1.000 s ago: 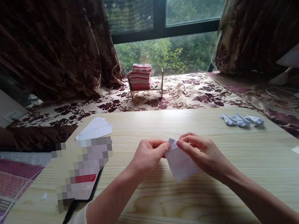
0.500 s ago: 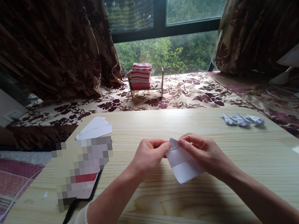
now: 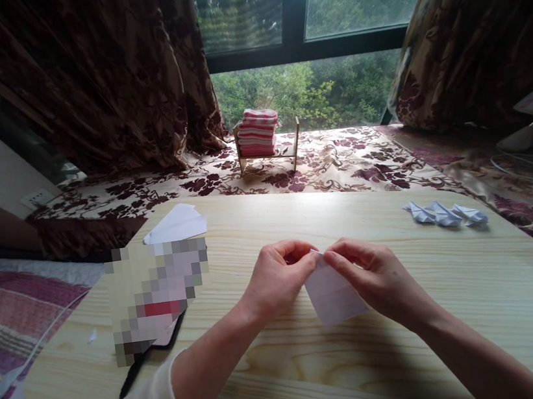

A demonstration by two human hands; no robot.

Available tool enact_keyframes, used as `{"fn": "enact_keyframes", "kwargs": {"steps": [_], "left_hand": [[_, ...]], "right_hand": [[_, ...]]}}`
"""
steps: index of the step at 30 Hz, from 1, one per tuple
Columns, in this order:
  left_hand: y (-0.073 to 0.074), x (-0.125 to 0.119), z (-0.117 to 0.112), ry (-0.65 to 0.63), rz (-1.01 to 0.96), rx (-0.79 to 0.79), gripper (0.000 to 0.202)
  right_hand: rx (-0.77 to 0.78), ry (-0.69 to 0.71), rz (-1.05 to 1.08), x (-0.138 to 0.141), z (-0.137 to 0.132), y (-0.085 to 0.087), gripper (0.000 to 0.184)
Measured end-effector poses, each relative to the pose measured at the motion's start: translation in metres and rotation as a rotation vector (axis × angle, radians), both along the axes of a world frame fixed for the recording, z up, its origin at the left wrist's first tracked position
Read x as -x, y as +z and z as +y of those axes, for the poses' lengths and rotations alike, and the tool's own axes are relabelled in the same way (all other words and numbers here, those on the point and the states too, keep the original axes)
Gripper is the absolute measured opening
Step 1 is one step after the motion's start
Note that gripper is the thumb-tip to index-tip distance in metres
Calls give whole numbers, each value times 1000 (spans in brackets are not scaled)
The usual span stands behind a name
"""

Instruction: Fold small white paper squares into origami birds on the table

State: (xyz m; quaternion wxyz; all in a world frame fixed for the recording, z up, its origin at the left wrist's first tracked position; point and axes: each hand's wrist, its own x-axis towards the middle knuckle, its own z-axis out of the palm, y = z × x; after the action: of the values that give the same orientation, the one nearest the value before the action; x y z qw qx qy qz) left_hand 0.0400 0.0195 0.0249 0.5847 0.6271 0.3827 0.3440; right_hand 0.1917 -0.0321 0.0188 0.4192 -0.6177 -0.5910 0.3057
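Between my hands, just above the wooden table [image 3: 269, 369], hangs a small white sheet of paper [image 3: 335, 295]. My left hand [image 3: 284, 276] pinches its top edge between thumb and forefinger. Close beside it, my right hand [image 3: 371, 271] grips the top right of the same sheet, fingers closed. The top edge looks folded over where the thumbs nearly meet; the fingertips partly hide it. The lower part of the paper hangs free, with a faint crease across it.
Several folded white paper pieces [image 3: 445, 213] lie in a row at the back right. More white paper [image 3: 176, 223] rests at the back left, behind a partly pixelated device [image 3: 170, 330]. A small rack [image 3: 295, 146] with folded striped cloths [image 3: 258, 134] stands beyond the table.
The pointed top of the paper, seen standing up earlier, is now folded down under my fingertips. My hands have drawn closer together. The whole view has shifted slightly.
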Motion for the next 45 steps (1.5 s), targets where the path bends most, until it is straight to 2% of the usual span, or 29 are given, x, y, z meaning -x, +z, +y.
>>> {"fn": "enact_keyframes", "kwargs": {"steps": [4, 10, 20, 23, 25, 29, 34, 38, 45], "left_hand": [[1, 0, 0, 14, -4, 24, 14], [4, 0, 2, 38, -115, 225, 13], [-1, 1, 1, 8, 43, 28, 13], [-2, -1, -1, -3, 36, 34, 14], [-2, -2, -2, 14, 5, 76, 16], [-1, -3, -4, 71, -59, 142, 15], [-3, -1, 0, 96, -46, 47, 16], [-3, 2, 5, 166, -17, -5, 16], [-1, -2, -1, 30, -43, 12, 18]], "right_hand": [[-26, 25, -18, 4, -1, 2, 25], [-46, 35, -15, 6, -4, 6, 26], [73, 38, 40, 1, -2, 0, 27], [29, 48, -34, 2, -2, 2, 27], [-1, 54, -74, 2, -2, 4, 27], [34, 65, -65, 0, -2, 5, 29], [15, 49, -88, -7, 0, 4, 30], [-25, -53, -70, -14, 3, 4, 29], [-33, 33, -42, -4, 2, 4, 28]]}}
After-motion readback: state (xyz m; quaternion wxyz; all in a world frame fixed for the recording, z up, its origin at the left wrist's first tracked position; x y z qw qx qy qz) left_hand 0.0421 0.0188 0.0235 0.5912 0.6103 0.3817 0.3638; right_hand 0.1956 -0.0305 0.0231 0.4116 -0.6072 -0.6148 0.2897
